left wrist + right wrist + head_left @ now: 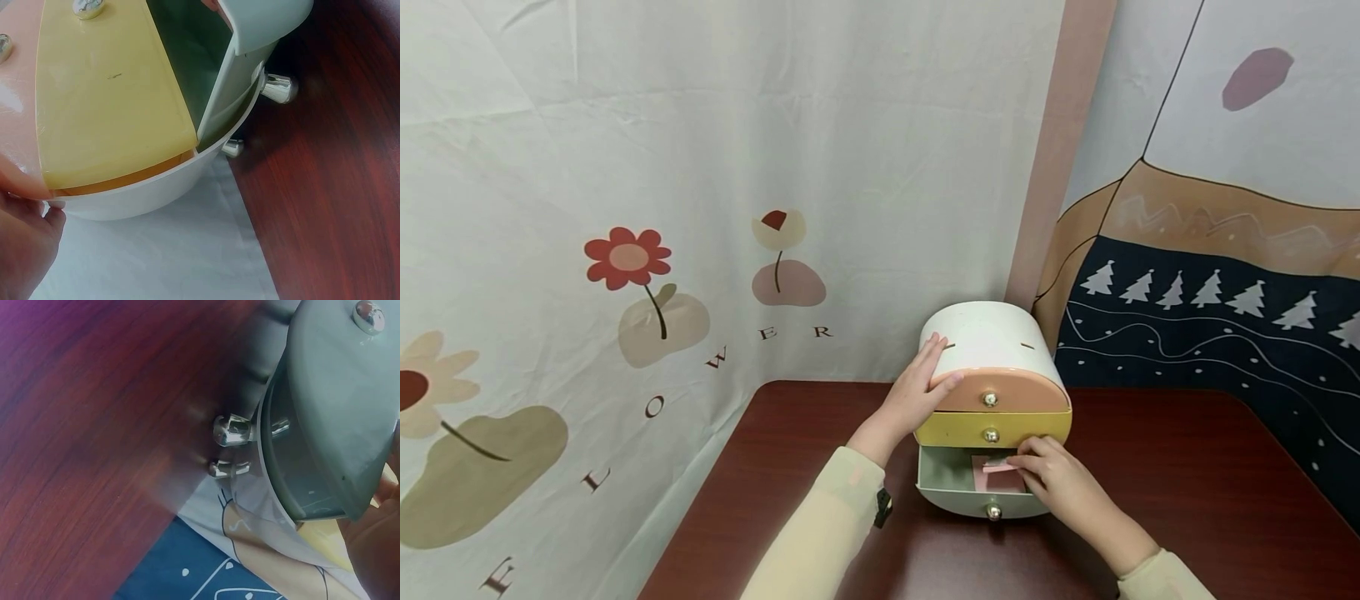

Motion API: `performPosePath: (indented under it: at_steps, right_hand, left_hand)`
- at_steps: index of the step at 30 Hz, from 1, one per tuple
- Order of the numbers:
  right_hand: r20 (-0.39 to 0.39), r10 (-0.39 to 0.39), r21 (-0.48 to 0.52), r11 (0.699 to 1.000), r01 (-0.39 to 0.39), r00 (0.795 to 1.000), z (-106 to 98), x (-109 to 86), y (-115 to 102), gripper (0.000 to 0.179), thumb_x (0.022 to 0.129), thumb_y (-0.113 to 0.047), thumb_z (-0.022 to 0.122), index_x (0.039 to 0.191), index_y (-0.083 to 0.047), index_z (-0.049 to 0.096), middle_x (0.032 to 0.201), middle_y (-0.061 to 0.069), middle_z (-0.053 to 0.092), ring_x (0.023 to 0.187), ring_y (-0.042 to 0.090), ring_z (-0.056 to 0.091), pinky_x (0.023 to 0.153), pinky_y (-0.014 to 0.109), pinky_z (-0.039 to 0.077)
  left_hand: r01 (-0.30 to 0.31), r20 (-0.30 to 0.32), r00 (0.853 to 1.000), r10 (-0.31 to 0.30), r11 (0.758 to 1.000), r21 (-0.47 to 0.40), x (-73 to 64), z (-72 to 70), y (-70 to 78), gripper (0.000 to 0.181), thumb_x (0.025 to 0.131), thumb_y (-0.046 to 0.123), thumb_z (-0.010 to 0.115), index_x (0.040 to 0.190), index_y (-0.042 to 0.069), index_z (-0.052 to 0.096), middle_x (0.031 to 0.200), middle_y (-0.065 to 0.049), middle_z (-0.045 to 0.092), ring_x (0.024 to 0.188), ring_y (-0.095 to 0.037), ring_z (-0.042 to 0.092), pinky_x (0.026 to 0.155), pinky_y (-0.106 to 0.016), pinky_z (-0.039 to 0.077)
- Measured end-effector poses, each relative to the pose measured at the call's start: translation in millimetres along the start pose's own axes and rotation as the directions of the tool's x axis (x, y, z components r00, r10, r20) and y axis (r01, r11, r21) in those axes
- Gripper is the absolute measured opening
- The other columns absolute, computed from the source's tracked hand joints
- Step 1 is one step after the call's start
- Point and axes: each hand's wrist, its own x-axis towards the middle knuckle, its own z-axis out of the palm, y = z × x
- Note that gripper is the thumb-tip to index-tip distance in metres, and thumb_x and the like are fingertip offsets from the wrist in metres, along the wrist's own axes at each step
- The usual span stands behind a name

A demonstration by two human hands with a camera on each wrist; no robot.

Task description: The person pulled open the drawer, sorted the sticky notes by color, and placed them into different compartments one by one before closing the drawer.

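A small rounded drawer cabinet (992,333) has a white shell and peach, yellow and green drawers with silver knobs. The green bottom drawer (943,471) is pulled out. Inside it lies a flat pink square (1004,482). My right hand (1063,479) reaches over the drawer's right side and pinches a small pale pink piece (997,468) above the square. Most of that hand is hidden behind the drawer front (344,394) in the right wrist view. My left hand (913,396) rests against the cabinet's left side, fingers along the white shell, thumb toward the peach drawer (962,390).
The cabinet stands on a dark red wooden table (1150,483), near its back edge. Behind hangs a pale curtain (865,167) with flower prints. At the right is a dark blue cloth (1195,333) with white trees. A small black object (883,507) sits at the left cuff.
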Motion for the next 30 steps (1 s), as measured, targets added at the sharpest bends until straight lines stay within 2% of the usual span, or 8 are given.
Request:
performPosePath:
  at_steps: [6,13,17,22,25,30]
  right_hand:
    - [0.018,0.027,0.028,0.999,-0.027,0.999,-1.7,-2.3,-1.3,0.022,0.075,-0.007,0.078,0.094,-0.017,0.075,0.092,-0.011,0.056,0.086,0.006,0.049,0.071,0.025,0.049]
    - [0.044,0.111,0.038,0.993,-0.113,0.993,-3.8,-5.1,-3.2,0.027,0.076,-0.013,0.078,0.101,-0.018,0.073,0.096,-0.011,0.058,0.091,0.007,0.051,0.075,0.031,0.051]
    - [0.044,0.131,0.049,0.990,-0.133,0.990,-4.3,-7.7,-2.4,0.027,0.076,-0.017,0.079,0.103,-0.020,0.073,0.097,-0.012,0.057,0.091,0.006,0.051,0.075,0.032,0.051]
    - [-0.010,0.101,0.038,0.994,-0.101,0.995,-5.5,-11.8,-2.2,0.029,0.074,-0.024,0.081,0.102,-0.025,0.072,0.097,-0.016,0.056,0.091,0.004,0.050,0.071,0.029,0.050]
    - [-0.058,0.052,0.049,0.998,-0.049,0.997,-6.1,-14.8,-3.6,0.031,0.071,-0.025,0.083,0.100,-0.026,0.072,0.097,-0.018,0.056,0.091,0.002,0.050,0.071,0.026,0.049]
    - [-0.128,-0.049,0.062,0.996,0.057,0.991,-7.2,-20.6,-7.7,0.034,0.066,-0.018,0.085,0.097,-0.023,0.071,0.098,-0.016,0.057,0.088,0.005,0.052,0.073,0.021,0.044]
  left_hand:
    - [0.007,0.003,1.000,-0.007,1.000,-0.010,-1.1,0.3,0.7,0.071,0.095,0.058,0.042,0.153,0.024,0.018,0.160,0.005,0.010,0.146,-0.015,0.014,0.115,-0.045,0.023]
    - [0.008,0.003,1.000,-0.008,1.000,-0.013,-1.3,0.4,0.7,0.071,0.095,0.057,0.042,0.153,0.024,0.018,0.160,0.005,0.010,0.146,-0.014,0.014,0.115,-0.045,0.023]
    - [0.009,0.005,1.000,-0.009,1.000,-0.012,-1.1,0.3,0.3,0.071,0.095,0.057,0.042,0.153,0.024,0.017,0.160,0.006,0.010,0.146,-0.015,0.014,0.115,-0.045,0.022]
    - [0.008,0.008,1.000,-0.008,1.000,-0.013,-0.1,0.0,0.2,0.072,0.094,0.058,0.041,0.153,0.024,0.017,0.160,0.006,0.010,0.146,-0.015,0.015,0.115,-0.046,0.023]
    - [0.005,0.008,1.000,-0.005,1.000,-0.015,0.4,-0.2,0.3,0.072,0.094,0.059,0.042,0.153,0.024,0.017,0.160,0.006,0.010,0.146,-0.015,0.015,0.115,-0.046,0.023]
    - [0.006,0.009,1.000,-0.006,1.000,-0.017,0.1,-0.8,0.4,0.072,0.094,0.058,0.042,0.153,0.024,0.017,0.160,0.006,0.009,0.146,-0.015,0.014,0.115,-0.046,0.023]
